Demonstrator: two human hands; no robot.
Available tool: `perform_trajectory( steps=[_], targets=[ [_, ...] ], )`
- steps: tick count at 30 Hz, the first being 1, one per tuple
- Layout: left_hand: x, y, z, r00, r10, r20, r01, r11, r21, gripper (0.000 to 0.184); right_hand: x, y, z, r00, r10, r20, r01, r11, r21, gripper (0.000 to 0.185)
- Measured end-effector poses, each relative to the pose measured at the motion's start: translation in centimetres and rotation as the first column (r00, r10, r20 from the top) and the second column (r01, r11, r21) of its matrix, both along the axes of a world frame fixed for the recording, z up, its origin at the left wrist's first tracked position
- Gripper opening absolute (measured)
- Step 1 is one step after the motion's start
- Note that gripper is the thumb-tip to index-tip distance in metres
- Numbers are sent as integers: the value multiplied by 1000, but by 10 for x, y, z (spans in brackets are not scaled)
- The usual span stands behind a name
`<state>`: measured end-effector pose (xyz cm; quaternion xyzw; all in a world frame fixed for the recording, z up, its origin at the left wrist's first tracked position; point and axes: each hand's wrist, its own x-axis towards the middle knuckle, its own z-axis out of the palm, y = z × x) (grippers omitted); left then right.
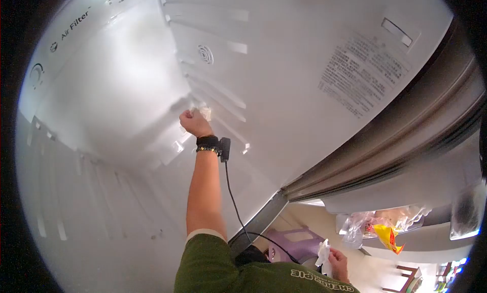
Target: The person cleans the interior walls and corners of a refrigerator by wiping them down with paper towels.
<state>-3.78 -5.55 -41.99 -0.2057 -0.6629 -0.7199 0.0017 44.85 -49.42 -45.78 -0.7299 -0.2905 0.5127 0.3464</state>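
My left hand (195,122) reaches into the bare white interior of a fridge. Its fingers are closed on a crumpled whitish wipe (205,113), pressed against the inner wall (177,102) near a corner. A black band with a small black device (224,149) and a cable is on that wrist. Low on the right, outside the fridge, my right hand (338,265) is closed on a white crumpled tissue (323,253). Part of that hand is cut off by my green shirt.
The open fridge door (395,176) runs along the right, its shelf holding plastic bags and a yellow packet (388,237). Ridged shelf supports (215,90) line the walls. Behind my right hand is a purple plastic stool or chair (291,242). A wooden piece of furniture (408,279) stands farther off.
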Motion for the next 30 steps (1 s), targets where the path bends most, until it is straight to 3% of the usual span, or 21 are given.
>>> perform_trajectory(
  steps=[4, 8, 13, 16, 19, 22, 25, 26, 30],
  targets=[
    [26, 8, 4, 963, -4, -271, 12, 1000, 27, 16, -4, 0, -1, 999, -29, -21, 29, 1000, -4, 31],
    [55, -33, 4, 833, -115, -542, 65, 992, -111, 17, -3, 3, -1, 999, 11, -50, -11, 1000, 12, 31],
    [32, -34, -17, 794, -130, -594, 99, 992, -83, 16, -6, 9, -4, 1000, 16, -21, -16, 1000, -5, 32],
    [-3, 0, -10, 969, -118, -219, 116, 993, -20, 13, 1, 12, -10, 1000, -20, -16, 20, 1000, 1, 33],
    [-31, 16, -3, 973, -123, -195, 101, 988, -118, 11, 1, 9, 0, 999, 29, 17, -29, 1000, 3, 29],
    [-33, 23, 1, 958, -101, -270, 18, 956, -293, 10, 8, 2, -5, 998, 60, 0, -60, 998, -4, 27],
    [-33, 11, -4, 877, -169, -449, 29, 953, -301, 8, 3, 1, 0, 991, 122, 60, -119, 992, -37, 27],
    [-34, 10, -14, 787, -124, -604, -13, 976, -218, 6, 7, -1, -8, 983, 157, 100, -152, 987, -52, 27],
    [-14, -22, 8, 656, -259, -709, 49, 952, -302, 5, -11, 17, 4, 986, 131, 105, -129, 991, -30, 31]
  ],
)
